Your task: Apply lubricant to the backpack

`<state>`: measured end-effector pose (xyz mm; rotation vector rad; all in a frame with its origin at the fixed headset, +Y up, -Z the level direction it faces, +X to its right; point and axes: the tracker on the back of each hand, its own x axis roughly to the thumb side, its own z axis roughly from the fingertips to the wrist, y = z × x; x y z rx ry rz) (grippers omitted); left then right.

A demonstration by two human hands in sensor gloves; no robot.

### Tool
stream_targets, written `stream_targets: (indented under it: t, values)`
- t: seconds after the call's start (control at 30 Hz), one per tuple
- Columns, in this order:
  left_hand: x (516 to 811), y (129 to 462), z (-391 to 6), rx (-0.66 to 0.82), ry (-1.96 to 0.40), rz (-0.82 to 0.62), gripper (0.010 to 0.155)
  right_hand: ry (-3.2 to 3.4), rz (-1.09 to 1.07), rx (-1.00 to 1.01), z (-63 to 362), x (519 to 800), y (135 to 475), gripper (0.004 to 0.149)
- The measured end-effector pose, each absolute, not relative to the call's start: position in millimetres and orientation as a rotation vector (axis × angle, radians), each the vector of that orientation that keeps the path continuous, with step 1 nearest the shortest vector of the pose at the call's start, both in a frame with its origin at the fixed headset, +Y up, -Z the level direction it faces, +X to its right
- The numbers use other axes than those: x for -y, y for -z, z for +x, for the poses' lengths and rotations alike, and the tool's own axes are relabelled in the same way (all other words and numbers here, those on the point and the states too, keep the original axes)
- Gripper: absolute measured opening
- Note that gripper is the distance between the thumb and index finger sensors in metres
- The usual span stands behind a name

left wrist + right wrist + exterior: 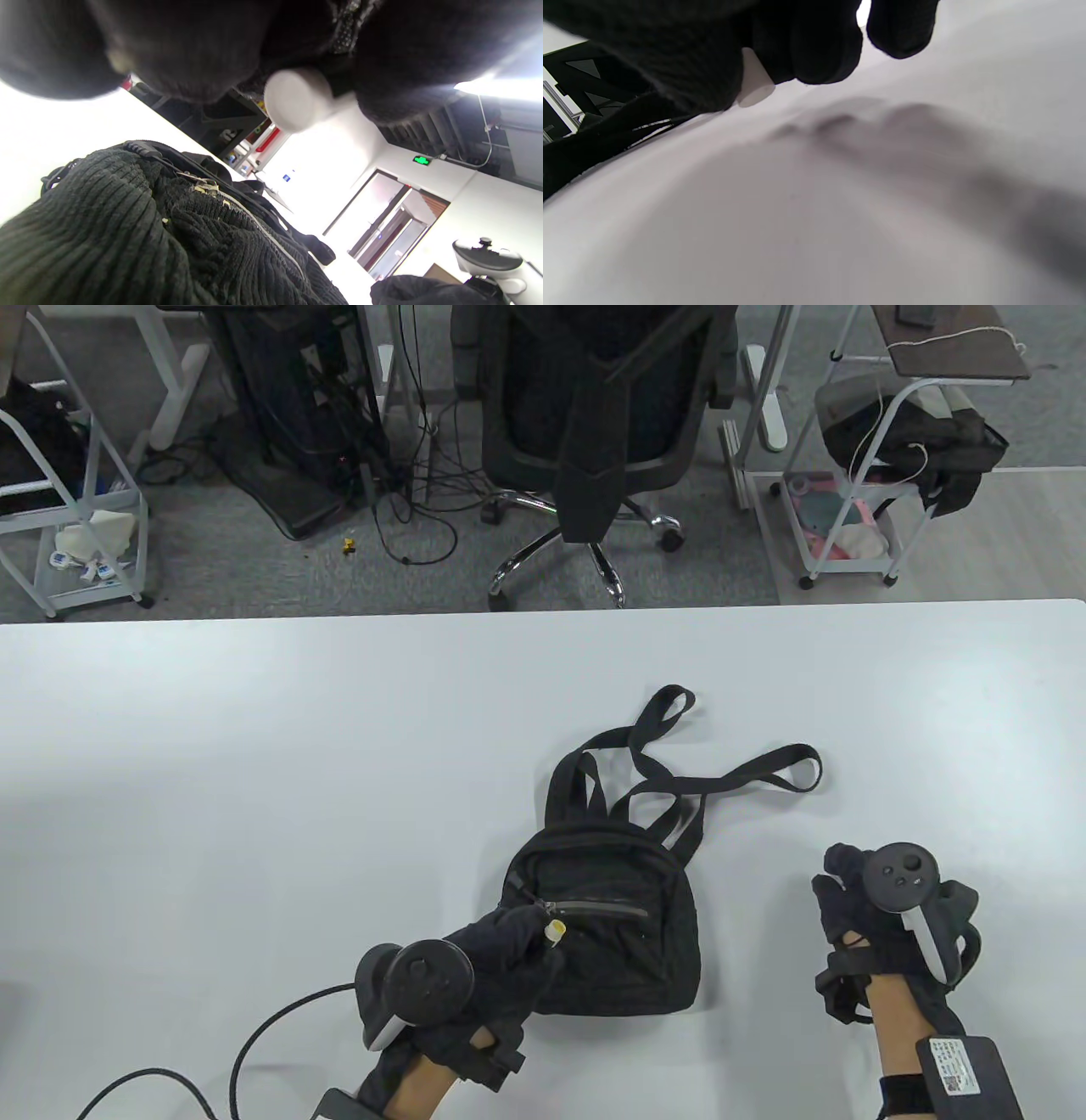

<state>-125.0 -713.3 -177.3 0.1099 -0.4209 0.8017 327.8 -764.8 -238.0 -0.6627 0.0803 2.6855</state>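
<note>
A small black backpack [619, 950] lies flat on the white table [254, 780], straps toward the far side. Its front pocket zipper [598, 909] runs across the top. My left hand [501, 946] grips a lubricant stick [554, 931] with a pale yellow-white tip, held at the zipper's left end by the pull. In the left wrist view the stick's round white end [297, 99] hangs above the backpack fabric [127, 237] and the zipper [237, 209]. My right hand [848, 895] rests on the table right of the backpack, fingers curled around a small white cap [754, 90].
The backpack's straps [730, 780] loop out toward the far right of the bag. A black cable [254, 1044] runs from my left wrist across the table's near left. An office chair [594, 432] and carts stand beyond the far edge.
</note>
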Motion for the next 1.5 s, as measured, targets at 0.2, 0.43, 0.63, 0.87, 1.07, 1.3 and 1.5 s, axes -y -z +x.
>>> stream_targets:
  t: [0.2,0.43,0.63,0.87,1.07,1.3,1.5]
  values:
    - [711.6,177.7,-132.8,0.387,-0.86,0.12,0.055,-2.669,-0.683,-0.048,327.3,770.3,237.6,0.048]
    - [712.5,179.2,-136.8,0.368,-0.896,0.119,0.056,-2.625,-0.707,-0.115,334.3,773.4,237.7,0.043]
    - [712.5,178.4,-135.6,0.37,-0.89,0.116,0.056,-2.626,-0.718,-0.112,337.9,772.9,234.3,0.04]
    - [714.7,180.2,-137.7,0.35,-0.898,0.094,0.057,-2.59,-0.703,-0.158,342.7,772.3,231.2,0.047]
    - [717.7,182.6,-138.9,0.334,-0.926,0.085,0.054,-2.462,-0.686,-0.116,356.2,760.9,226.8,0.052]
    - [724.3,185.4,-135.4,0.376,-1.012,0.069,0.054,-2.397,-0.629,0.022,363.8,735.2,217.2,0.055]
    - [726.1,183.3,-128.6,0.483,-1.083,0.082,0.054,-2.417,-0.168,0.226,304.0,704.9,206.4,0.054]
